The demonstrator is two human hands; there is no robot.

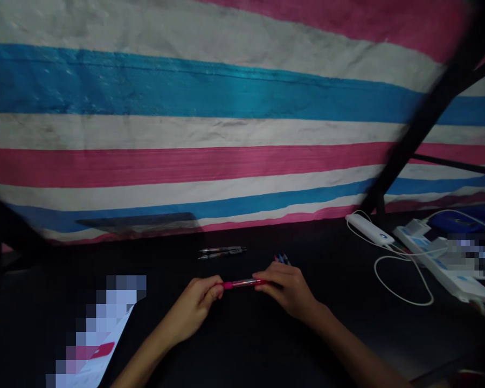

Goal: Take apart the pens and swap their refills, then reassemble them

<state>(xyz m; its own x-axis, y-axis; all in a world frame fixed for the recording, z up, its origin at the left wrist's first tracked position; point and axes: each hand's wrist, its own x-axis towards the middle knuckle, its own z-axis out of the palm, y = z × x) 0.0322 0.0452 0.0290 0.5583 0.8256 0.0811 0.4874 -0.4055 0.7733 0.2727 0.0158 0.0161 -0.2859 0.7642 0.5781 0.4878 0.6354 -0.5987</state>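
Fingers (216, 291) of both hands clamped around horizontal pink pen (242, 283), ends left-right

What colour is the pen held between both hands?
Pink-red, with a clear middle section; the pen shows best in the head view, the only one.

My pen (242, 283) was pink; the tarp (210, 108) behind striped pink, white and blue; the table (246, 345) black.
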